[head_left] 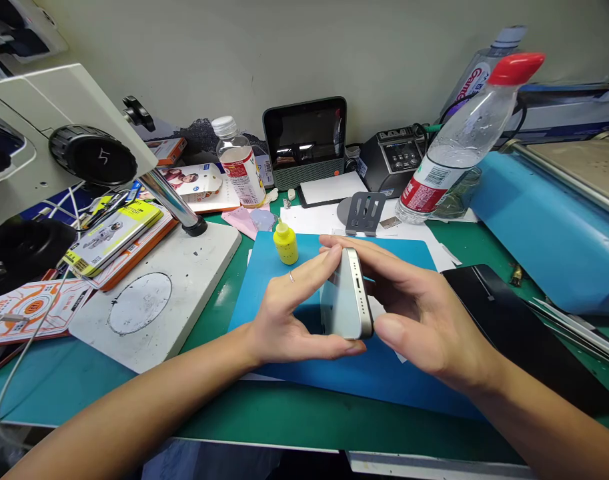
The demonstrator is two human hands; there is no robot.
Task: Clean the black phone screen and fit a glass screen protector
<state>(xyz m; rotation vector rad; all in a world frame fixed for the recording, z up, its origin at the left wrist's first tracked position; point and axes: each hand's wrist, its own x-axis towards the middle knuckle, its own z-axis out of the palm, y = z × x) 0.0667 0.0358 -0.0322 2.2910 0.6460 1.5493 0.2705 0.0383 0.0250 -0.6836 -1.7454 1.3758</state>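
A smartphone (340,297) with a pale face and a metal frame is held up on edge, its charging port and speaker holes turned toward me. My left hand (297,307), a ring on one finger, grips it from the left, thumb along the lower edge and fingers at the upper edge. From the other side my right hand (424,310) closes round it, thumb tip at the lower corner and fingers partly hidden behind the phone. Under both hands lies a blue mat (304,377). Just beyond my left hand stands a small yellow bottle (285,243).
A microscope stand (204,293) takes up the left, beside boxes (117,233). Behind the mat are a grey phone holder (365,213), a drink bottle (240,163) and a dark-screened device (307,137). At right stand a red-capped bottle (454,143) and a blue machine (544,233).
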